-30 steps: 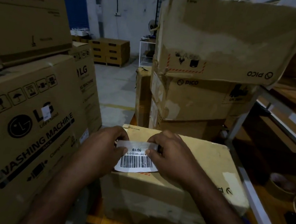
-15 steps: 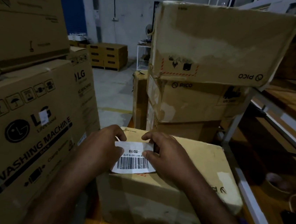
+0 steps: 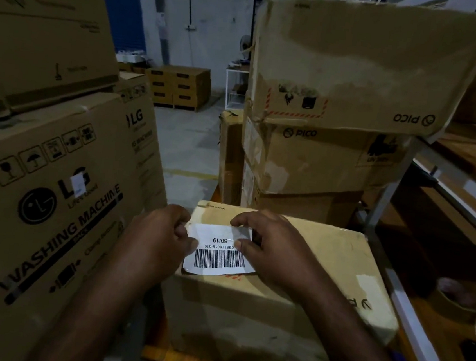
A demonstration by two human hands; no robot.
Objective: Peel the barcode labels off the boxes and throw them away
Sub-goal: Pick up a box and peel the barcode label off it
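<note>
At the far left stands a tall LG washing machine carton (image 3: 52, 205) with a small white sticker (image 3: 78, 184) on its face. Just right of it, our left hand (image 3: 160, 239) curls its fingers and pinches the left edge of the barcode label (image 3: 217, 251). The label lies on top of a brown box (image 3: 325, 263), near its front left corner, barcode towards us. Our right hand (image 3: 276, 255) pinches the label's upper right part between forefinger and thumb. Behind and to the right, PICO cartons (image 3: 359, 75) are stacked beside a metal rack (image 3: 388, 190).
</note>
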